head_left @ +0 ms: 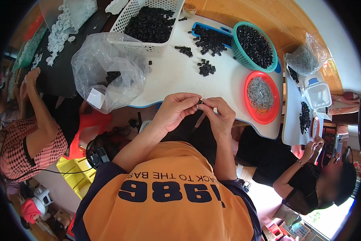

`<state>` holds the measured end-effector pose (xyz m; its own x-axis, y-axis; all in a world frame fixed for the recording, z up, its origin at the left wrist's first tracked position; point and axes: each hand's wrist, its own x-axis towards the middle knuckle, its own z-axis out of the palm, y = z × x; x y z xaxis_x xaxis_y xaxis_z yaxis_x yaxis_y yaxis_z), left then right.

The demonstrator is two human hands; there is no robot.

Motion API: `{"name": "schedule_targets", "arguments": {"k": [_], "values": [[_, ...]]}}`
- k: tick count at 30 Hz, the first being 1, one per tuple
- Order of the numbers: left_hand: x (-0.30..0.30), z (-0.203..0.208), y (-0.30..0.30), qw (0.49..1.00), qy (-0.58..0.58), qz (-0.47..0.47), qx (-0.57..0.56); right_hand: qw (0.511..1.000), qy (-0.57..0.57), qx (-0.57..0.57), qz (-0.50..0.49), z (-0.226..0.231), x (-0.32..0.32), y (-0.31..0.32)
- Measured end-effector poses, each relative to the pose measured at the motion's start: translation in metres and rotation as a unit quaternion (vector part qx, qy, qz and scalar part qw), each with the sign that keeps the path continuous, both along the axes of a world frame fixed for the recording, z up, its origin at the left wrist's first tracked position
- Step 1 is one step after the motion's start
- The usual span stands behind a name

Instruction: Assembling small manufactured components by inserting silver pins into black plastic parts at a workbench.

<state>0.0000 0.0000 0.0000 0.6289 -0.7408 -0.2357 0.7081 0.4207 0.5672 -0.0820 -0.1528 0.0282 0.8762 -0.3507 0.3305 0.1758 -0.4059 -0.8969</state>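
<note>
My left hand [171, 111] pinches a small black plastic part [199, 102] between thumb and forefinger, just in front of the table's near edge. From the other side my right hand [220, 113] meets it, thumb and forefinger pressed together at the part's end. Whether those right fingertips hold a separate tiny piece is too small to tell. Beyond my hands, a little pile of similar black parts [206, 67] lies on the white table [168, 80]. A red plate [275, 89] to the right carries a heap of small greyish, shiny pieces [260, 93].
Farther back stand a white basket [142, 48] and a teal basket [237, 54], both full of black parts. A blue tray [224, 29] lies between them under more parts. A clear plastic bag [124, 76] sags at the left edge. People work on both sides.
</note>
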Motion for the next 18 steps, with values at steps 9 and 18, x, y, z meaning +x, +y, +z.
{"name": "schedule_targets", "arguments": {"k": [9,18], "values": [[-0.004,0.013,-0.001,0.999,0.005,-0.024,0.042,0.998,0.054,0.002,-0.016,0.004,-0.008,0.007],[0.002,0.004,0.002,0.994,0.038,-0.103,0.028,0.987,0.091,0.092,0.092,-0.004,-0.009,-0.005]]}}
